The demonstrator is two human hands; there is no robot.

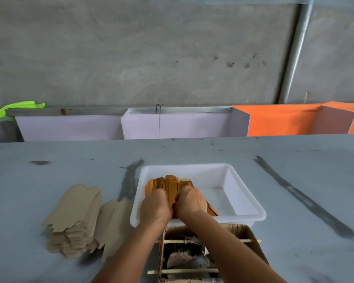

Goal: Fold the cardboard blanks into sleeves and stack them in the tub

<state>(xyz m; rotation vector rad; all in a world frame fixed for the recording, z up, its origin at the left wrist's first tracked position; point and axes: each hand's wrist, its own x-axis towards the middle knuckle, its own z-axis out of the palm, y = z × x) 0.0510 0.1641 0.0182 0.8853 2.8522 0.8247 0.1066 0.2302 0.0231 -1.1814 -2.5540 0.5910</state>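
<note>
Nearest the camera, an open cardboard box (206, 256) crossed by thin sticks and holding a dark tangle of something unclear, just in front of the white tub (223, 170). Beyond it, both forearms reaching over the tub's near rim: left hand (154, 204) and right hand (190, 201) side by side, nearly touching, fingers curled down onto the folded sleeves (171, 183) and seemingly squaring them into a bundle; how firm the grip is cannot be told, fingertips hidden. Sleeves orange-brown, standing on edge in a rough row against the left half of the tub, a few leaning toward the near right corner. Right half of the tub showing bare white floor, so room for many more. To the left on the grey tabletop (274, 201), a thick pile of flat blanks (74, 219), tan and notched at the ends, with a second looser sheaf lying against it, just beside the tub. Judged from this: a first batch folded and stowed, the larger share unfolded, task well short of halfway.
</note>
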